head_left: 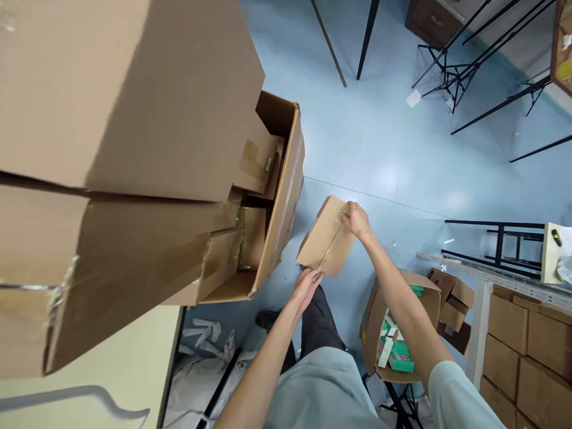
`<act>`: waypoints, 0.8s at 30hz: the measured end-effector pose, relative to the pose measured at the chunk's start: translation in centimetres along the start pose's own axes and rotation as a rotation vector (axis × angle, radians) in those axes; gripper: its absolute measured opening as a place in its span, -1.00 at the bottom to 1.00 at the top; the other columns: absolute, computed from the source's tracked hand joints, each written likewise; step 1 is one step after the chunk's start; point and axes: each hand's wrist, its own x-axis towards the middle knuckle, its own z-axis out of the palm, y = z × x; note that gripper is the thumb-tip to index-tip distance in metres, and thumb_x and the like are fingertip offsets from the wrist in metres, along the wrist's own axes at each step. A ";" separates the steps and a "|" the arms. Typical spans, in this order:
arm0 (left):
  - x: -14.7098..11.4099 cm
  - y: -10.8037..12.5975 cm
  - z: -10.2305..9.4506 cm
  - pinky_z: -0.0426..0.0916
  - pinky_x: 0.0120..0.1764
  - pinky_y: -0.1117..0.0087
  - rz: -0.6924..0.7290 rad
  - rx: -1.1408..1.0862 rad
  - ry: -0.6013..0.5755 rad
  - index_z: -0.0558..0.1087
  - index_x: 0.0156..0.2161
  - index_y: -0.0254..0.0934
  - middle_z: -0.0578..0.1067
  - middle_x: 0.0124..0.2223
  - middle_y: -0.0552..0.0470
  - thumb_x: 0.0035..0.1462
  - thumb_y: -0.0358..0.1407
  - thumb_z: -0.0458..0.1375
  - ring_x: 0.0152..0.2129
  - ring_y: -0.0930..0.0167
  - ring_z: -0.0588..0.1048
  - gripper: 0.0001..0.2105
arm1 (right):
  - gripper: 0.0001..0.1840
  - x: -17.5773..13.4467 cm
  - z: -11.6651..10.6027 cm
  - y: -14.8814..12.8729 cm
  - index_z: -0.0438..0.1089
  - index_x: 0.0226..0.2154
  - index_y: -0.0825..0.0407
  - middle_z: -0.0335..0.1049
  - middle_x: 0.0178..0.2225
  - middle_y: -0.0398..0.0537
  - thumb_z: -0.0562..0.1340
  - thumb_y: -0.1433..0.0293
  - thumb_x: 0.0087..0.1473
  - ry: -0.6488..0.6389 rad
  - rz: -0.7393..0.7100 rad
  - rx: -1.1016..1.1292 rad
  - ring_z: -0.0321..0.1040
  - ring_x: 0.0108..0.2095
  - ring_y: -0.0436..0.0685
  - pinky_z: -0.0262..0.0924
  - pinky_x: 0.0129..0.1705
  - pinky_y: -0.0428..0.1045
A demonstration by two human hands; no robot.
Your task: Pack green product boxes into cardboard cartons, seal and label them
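I grip the small carton (325, 238) at opposite ends with my left hand (307, 287) and right hand (356, 219), probably for balance, near the open box (284, 193); the carton's underside I cannot see.

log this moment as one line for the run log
left hand: holding small box, near edge | right hand: holding same box, far side | box: above floor | left side: open carton

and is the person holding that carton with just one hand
No, the left hand holds the carton at its near edge while the right hand grips its far side.
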 end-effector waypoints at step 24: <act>21.3 13.6 8.5 0.44 0.24 0.13 0.254 0.511 0.079 0.57 0.09 -0.21 0.69 0.14 -0.19 0.06 -0.23 0.47 0.14 0.10 0.61 -0.53 | -0.38 6.5 5.1 11.6 0.48 0.07 0.08 0.64 0.11 0.28 0.37 0.01 0.12 0.255 0.462 0.682 0.54 0.10 0.39 0.42 0.22 0.24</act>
